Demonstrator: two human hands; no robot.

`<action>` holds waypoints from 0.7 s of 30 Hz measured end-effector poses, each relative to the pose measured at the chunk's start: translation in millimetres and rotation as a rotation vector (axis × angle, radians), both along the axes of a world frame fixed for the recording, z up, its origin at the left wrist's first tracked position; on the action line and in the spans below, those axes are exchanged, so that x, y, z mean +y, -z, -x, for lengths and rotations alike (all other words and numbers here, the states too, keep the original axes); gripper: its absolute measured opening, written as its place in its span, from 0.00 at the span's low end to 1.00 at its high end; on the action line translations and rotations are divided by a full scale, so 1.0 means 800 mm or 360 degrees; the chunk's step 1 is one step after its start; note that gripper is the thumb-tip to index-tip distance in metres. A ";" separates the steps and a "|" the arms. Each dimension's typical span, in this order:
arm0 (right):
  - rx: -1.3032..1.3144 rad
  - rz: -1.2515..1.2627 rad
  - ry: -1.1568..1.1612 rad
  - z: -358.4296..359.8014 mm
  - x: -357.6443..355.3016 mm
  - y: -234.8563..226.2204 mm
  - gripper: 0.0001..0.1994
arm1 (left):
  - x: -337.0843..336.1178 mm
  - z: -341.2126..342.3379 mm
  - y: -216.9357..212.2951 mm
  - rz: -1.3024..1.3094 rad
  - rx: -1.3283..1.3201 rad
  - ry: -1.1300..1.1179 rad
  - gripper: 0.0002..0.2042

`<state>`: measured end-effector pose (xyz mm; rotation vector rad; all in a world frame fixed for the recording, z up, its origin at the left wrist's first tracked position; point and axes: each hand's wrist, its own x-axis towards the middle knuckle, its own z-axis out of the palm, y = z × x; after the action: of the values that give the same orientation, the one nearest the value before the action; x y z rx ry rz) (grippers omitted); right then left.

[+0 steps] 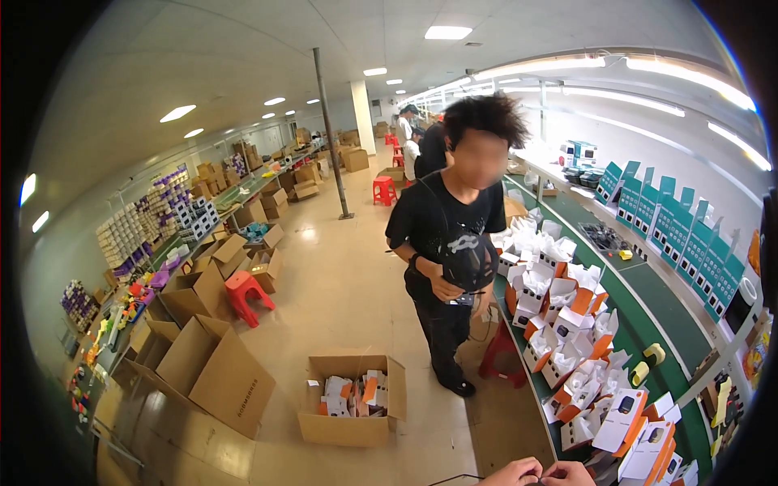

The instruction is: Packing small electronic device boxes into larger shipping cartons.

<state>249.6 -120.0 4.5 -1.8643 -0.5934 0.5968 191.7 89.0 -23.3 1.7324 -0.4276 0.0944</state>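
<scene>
At the lower edge, my left hand and my right hand meet with fingertips pinched together. A small dark bit shows between them, too little of it to name. A thin black cord runs in from the left toward my left hand; whether I hold it is hidden. Just beyond my right hand, open white and orange product boxes lean on the bench. More such boxes with white wrapping sticking out are heaped along the bench edge.
A person in black stands ahead by the green bench, holding a dark rounded thing. On the floor sits an open carton of small boxes. Larger cartons and a red stool stand left. Teal boxes line the bench's shelf.
</scene>
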 end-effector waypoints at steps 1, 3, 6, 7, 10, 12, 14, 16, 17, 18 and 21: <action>-0.0043 0.0068 -0.0004 0.000 0.001 0.003 0.03 | 0.000 -0.001 0.004 0.0016 -0.0015 0.0003 0.04; -0.0099 0.0114 -0.0025 0.001 0.004 0.003 0.03 | 0.000 -0.004 0.008 0.0024 -0.0010 0.0015 0.04; -0.0255 0.0159 -0.0008 0.004 0.011 -0.002 0.03 | -0.002 -0.009 0.006 0.0083 0.0005 0.0056 0.03; -0.0249 0.0185 0.0026 0.012 0.006 -0.003 0.03 | -0.005 -0.011 0.006 0.0084 0.0020 0.0087 0.03; -0.0314 0.0281 -0.0038 0.010 -0.004 -0.023 0.03 | -0.016 -0.022 -0.004 0.0033 -0.0035 0.0231 0.03; -0.0282 0.0258 0.0075 0.019 -0.014 -0.023 0.04 | -0.024 -0.029 -0.013 0.0030 -0.0032 0.0323 0.03; -0.0149 0.0394 0.0044 0.018 -0.043 -0.001 0.13 | -0.033 -0.029 -0.002 0.0095 -0.0020 0.0368 0.03; -0.0103 0.0334 0.0398 0.039 -0.063 -0.009 0.07 | -0.044 -0.033 -0.016 0.0018 0.0012 0.0496 0.03; -0.0031 0.0329 0.0531 0.050 -0.074 -0.014 0.07 | -0.049 -0.033 -0.017 -0.0029 0.0035 0.0527 0.03; -0.0022 0.0241 0.0613 0.057 -0.085 -0.011 0.08 | -0.053 -0.032 -0.014 -0.0037 0.0041 0.0565 0.03; 0.0065 0.0238 0.0795 0.083 -0.101 -0.005 0.08 | -0.058 -0.028 0.001 0.0016 -0.0002 0.0580 0.07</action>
<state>182.9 -201.0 8.7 -2.0355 -0.0437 0.3509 214.2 42.3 -24.1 1.6182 -0.7348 -0.1643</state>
